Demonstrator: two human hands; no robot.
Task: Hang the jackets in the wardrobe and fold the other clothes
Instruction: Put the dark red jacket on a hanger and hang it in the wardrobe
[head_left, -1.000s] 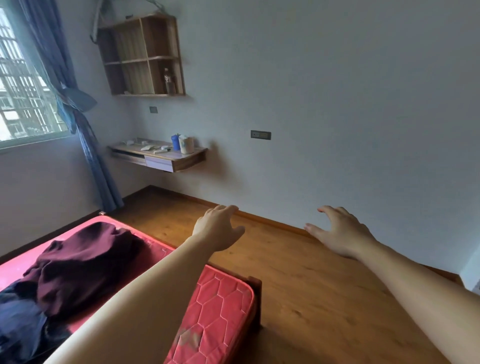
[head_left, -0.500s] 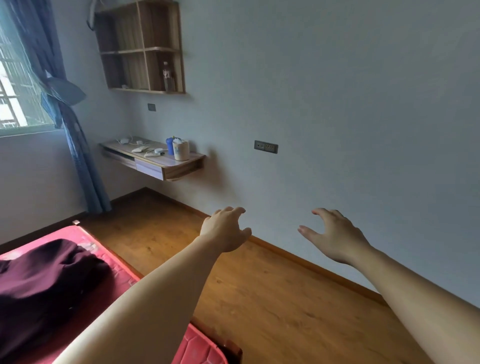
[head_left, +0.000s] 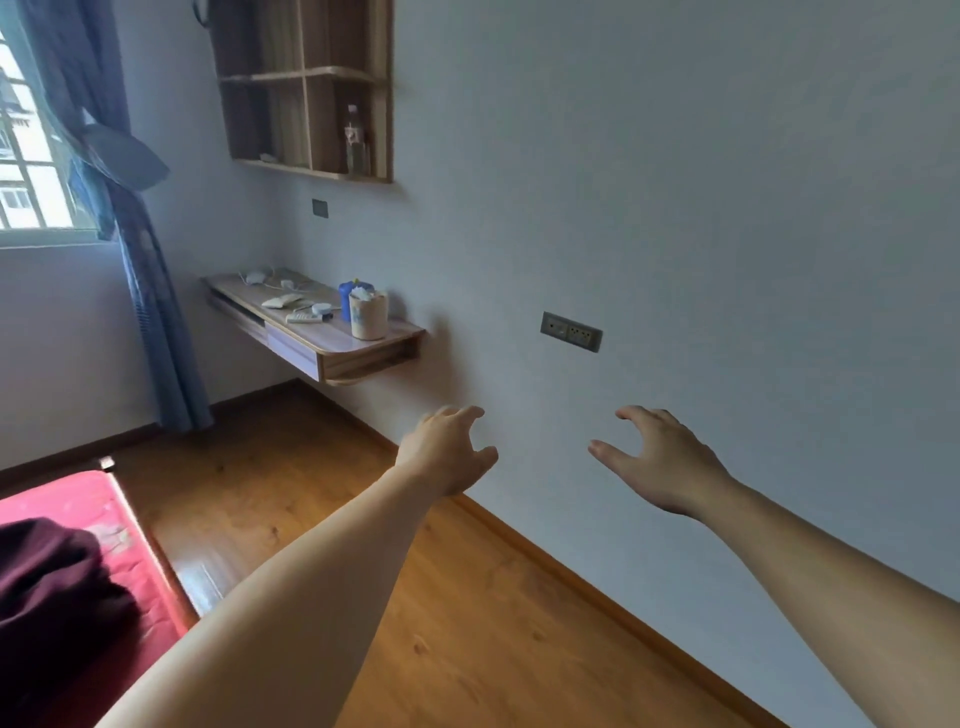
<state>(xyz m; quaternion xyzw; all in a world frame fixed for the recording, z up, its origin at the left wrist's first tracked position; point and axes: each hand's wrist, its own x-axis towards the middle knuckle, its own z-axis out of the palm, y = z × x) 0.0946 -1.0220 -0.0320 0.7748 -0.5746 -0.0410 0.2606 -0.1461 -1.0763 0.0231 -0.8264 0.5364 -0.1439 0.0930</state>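
- The dark maroon garment (head_left: 57, 603) lies bunched on the red mattress (head_left: 78, 499) at the lower left edge of my view, well apart from both my hands.
- My left hand (head_left: 447, 452) is stretched out ahead of me over the wooden floor (head_left: 467, 623), fingers loosely curled, grasping nothing.
- My right hand (head_left: 660, 462) reaches forward beside it, fingers spread and bent, also empty.
- Beyond my hands is a pale wall with a socket plate (head_left: 571, 331).
- To the left, a wall-mounted counter (head_left: 363, 348) carries a blue container (head_left: 347, 300), a pale cup (head_left: 369, 317) and small white items.
- Above it hangs a wooden shelf (head_left: 306, 88) holding a bottle (head_left: 354, 140).
- A blue curtain (head_left: 150, 291) hangs beside the window (head_left: 31, 171).
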